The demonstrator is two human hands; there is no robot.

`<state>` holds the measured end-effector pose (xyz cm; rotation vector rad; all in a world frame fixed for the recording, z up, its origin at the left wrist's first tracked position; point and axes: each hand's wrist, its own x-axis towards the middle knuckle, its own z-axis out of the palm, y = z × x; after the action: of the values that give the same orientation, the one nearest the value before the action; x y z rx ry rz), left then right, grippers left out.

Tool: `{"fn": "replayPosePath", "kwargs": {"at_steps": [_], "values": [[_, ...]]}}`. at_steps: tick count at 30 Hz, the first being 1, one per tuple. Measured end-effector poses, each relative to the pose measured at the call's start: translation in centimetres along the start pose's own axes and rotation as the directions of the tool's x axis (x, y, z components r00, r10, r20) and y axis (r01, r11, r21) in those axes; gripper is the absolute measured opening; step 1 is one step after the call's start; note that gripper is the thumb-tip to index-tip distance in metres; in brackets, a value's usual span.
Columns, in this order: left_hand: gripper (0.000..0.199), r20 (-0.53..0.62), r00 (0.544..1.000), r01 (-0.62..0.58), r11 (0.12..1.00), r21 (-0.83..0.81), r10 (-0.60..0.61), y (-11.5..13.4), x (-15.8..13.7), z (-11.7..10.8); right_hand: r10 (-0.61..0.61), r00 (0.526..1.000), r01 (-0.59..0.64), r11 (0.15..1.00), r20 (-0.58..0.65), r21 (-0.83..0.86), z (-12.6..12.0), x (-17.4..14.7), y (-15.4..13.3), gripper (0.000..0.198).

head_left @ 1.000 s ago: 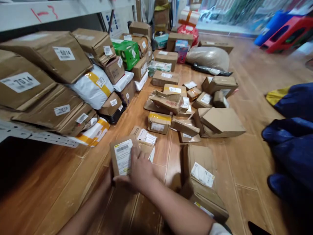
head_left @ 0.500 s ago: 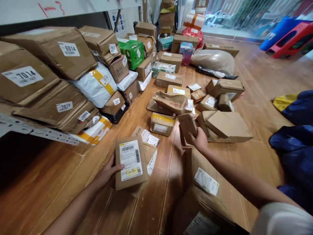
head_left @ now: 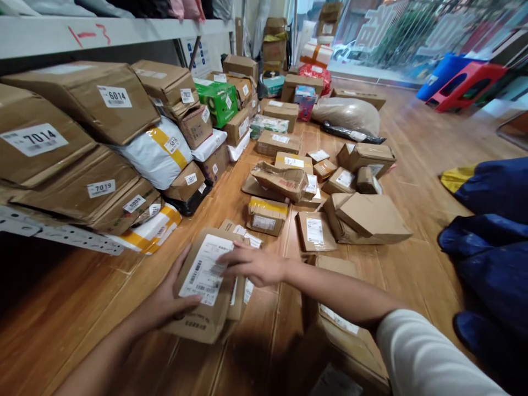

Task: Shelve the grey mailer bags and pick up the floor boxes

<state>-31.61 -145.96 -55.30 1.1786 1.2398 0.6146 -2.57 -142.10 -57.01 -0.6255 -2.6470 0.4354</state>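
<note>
My left hand grips a flat brown cardboard parcel from its left side, thumb lying on its white shipping label. The parcel is tilted and rests over other flat parcels on the wooden floor. My right hand reaches across from the right with fingers spread, fingertips touching the top right of the same parcel's label. A flat parcel with a label lies face up on the floor just beyond my right forearm.
A low metal shelf on the left is stacked with numbered boxes and white mailers. Several small parcels are scattered on the floor ahead. A large box sits under my right arm. A person in blue clothing is at the right.
My right hand left the small box near the pile, which now lies flat label-up, and came back to the parcel. The parcel tilted further in my left hand.
</note>
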Motion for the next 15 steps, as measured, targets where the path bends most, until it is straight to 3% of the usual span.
{"fn": "replayPosePath", "kwargs": {"at_steps": [1, 2, 3, 5, 7, 8, 11, 15], "values": [[0.121, -0.002, 1.000, -0.012, 0.999, 0.037, 0.012, -0.1, -0.3, 0.3, 0.133, 0.991, -0.133, 0.991, -0.027, 0.027, -0.3, -0.6, 1.7, 0.044], [0.120, 0.004, 1.000, -0.003, 1.000, 0.030, 0.003, -0.3, -0.5, 0.6, 0.309, 0.948, -0.308, 0.951, -0.073, 0.034, -0.6, -1.2, 3.8, 0.039], [0.118, 0.009, 1.000, 0.024, 1.000, -0.006, -0.024, -0.4, -0.6, 1.1, 0.487, 0.864, -0.488, 0.872, -0.125, 0.024, -0.9, -1.9, 6.3, 0.040], [0.116, 0.026, 0.997, 0.073, 0.993, -0.088, -0.071, -0.7, -0.8, 2.0, 0.709, 0.689, -0.715, 0.699, -0.153, 0.018, -1.3, -3.3, 11.3, 0.076], [0.113, 0.035, 0.996, 0.088, 0.989, -0.116, -0.084, -0.9, -1.0, 2.6, 0.832, 0.547, -0.834, 0.551, -0.092, 0.026, -1.1, -4.2, 15.4, 0.110], [0.112, 0.032, 0.996, 0.086, 0.989, -0.120, -0.083, -0.9, -1.1, 2.8, 0.868, 0.493, -0.868, 0.495, -0.059, 0.032, -0.8, -4.4, 16.7, 0.116], [0.105, 0.021, 0.995, 0.098, 0.983, -0.155, -0.096, -0.5, -1.3, 3.0, 0.925, 0.379, -0.923, 0.379, -0.017, 0.068, 0.4, -4.7, 17.1, 0.106], [0.092, -0.020, 0.984, 0.162, 0.948, -0.275, -0.175, 0.6, -1.1, 3.0, 0.961, 0.270, -0.946, 0.276, -0.054, 0.168, 0.3, -6.2, 11.8, 0.086]]}}
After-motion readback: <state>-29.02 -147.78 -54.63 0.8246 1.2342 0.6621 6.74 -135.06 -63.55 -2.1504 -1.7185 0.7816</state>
